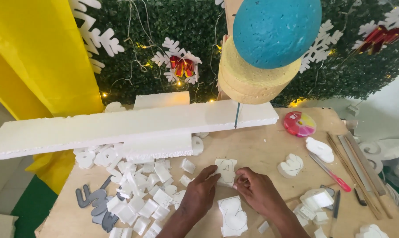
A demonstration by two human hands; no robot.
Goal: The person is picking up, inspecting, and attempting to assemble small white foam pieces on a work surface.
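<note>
My left hand [201, 194] and my right hand [260, 191] both rest on the wooden table [257, 150], fingertips pinching a small white foam piece [226, 169] with a figure drawn on it. The piece lies flat between the two hands. Just below, between my wrists, lies another white foam cut-out [232, 216] with a curved outline. A thin vertical cutting wire [237, 115] stands beyond the piece, at the edge of a long white foam plank [120, 128].
Several white foam scraps [142, 194] and grey cut letters [96, 205] lie at left. At right are foam shapes [291, 165], a red-handled knife [331, 172], wooden sticks [358, 176] and a pink disc [299, 124]. A blue and yellow foam form [265, 48] hangs overhead.
</note>
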